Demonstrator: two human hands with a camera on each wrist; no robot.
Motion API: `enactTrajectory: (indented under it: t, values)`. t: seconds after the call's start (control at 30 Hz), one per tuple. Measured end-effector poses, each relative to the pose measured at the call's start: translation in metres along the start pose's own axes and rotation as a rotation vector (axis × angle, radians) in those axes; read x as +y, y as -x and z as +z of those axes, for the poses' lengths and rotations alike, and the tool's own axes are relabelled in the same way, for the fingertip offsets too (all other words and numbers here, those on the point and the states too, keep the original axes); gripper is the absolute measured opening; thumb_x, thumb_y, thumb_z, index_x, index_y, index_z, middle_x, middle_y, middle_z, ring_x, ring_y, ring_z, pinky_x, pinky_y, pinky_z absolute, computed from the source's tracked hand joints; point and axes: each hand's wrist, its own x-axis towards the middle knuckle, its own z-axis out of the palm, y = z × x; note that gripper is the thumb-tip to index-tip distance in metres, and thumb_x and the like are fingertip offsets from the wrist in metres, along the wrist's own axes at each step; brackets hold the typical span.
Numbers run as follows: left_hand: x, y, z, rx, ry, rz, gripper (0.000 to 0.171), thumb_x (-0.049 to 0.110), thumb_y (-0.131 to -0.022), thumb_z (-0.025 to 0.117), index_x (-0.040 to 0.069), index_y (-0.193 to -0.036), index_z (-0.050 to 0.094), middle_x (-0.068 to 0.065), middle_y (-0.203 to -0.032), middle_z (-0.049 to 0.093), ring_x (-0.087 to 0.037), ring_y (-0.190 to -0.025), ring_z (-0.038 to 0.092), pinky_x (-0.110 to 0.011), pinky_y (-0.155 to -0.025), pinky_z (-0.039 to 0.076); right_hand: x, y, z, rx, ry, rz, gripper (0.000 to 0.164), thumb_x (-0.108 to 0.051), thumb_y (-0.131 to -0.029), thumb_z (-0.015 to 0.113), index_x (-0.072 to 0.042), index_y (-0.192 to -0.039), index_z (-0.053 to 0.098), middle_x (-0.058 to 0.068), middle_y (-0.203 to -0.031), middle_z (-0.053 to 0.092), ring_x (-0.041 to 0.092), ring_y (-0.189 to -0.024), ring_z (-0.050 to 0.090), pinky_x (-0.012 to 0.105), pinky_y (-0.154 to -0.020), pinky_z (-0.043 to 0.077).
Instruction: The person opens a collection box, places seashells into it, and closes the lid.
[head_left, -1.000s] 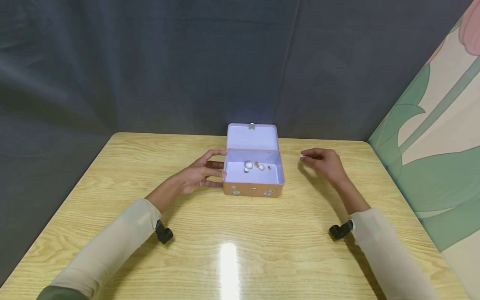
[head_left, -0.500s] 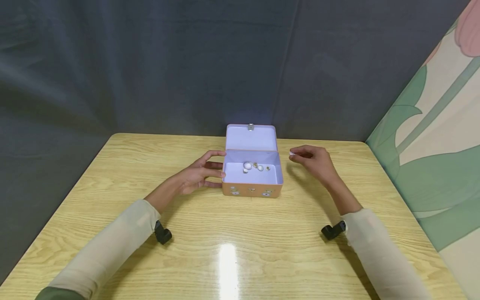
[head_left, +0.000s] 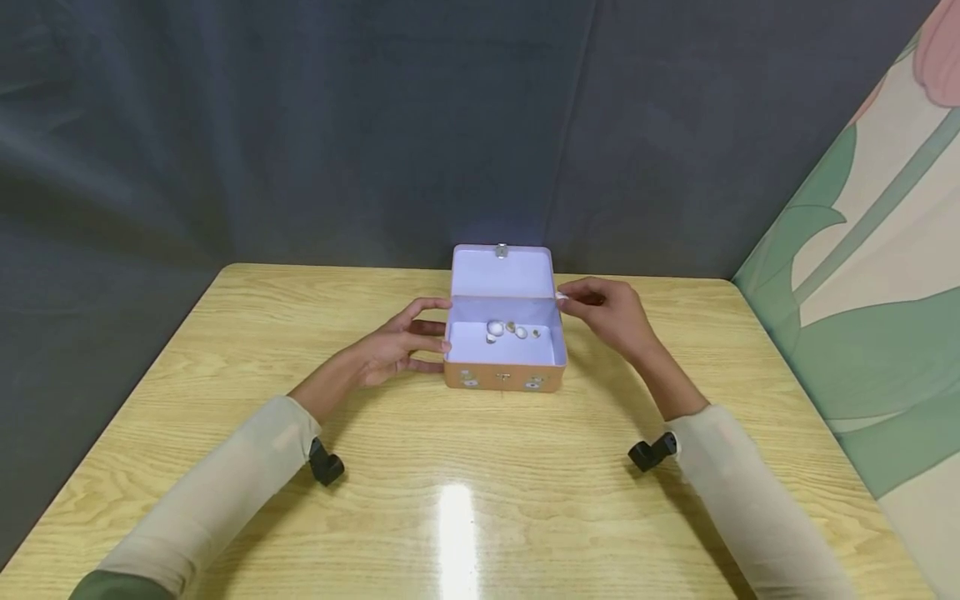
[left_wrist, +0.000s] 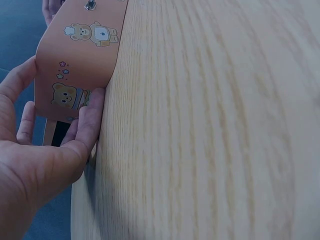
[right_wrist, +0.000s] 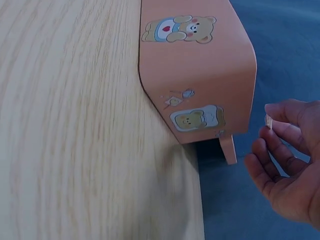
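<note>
A lidded tin box, orange outside with bear pictures and lilac inside, stands with its lid raised. Several small white and brownish shells lie on its floor. Against the box's left side rests my left hand, its fingers spread and touching the wall and rim. Beside the box's back right corner, my right hand pinches a small pale shell between thumb and fingertips, at about rim height. Its other fingers curl loosely in the right wrist view.
The box sits near the far edge of a wooden table. A dark curtain hangs behind the table. On the right is a wall panel with a floral pattern.
My right hand has moved left with the pinched shell, from the table's right side to the box's right rim. My left hand has stayed at the box.
</note>
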Motion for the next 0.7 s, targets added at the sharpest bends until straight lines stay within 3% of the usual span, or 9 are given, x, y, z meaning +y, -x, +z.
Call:
enactTrajectory:
  t: [0.37, 0.7]
  values:
    - [-0.002, 0.003, -0.004, 0.008, -0.006, -0.007, 0.078, 0.001, -0.106, 0.072, 0.028, -0.17, 0.036, -0.023, -0.17, 0.039, -0.039, -0.144, 0.059, -0.058, -0.115, 0.064, -0.017, -0.005, 0.014, -0.024, -0.067, -0.022, 0.027, -0.02, -0.105, 0.083, -0.004, -0.126, 0.084, 0.016, -0.135, 0.081, 0.015, -0.1, 0.071, 0.012, -0.079, 0.057]
    - [-0.002, 0.003, -0.005, 0.009, -0.008, -0.002, 0.079, 0.001, -0.107, 0.071, 0.027, -0.171, 0.035, -0.023, -0.171, 0.039, -0.039, -0.144, 0.058, -0.059, -0.116, 0.063, -0.029, -0.01, 0.029, -0.061, -0.091, -0.057, 0.027, -0.017, -0.103, 0.085, -0.003, -0.126, 0.084, 0.017, -0.123, 0.084, 0.018, -0.093, 0.07, 0.017, -0.074, 0.055]
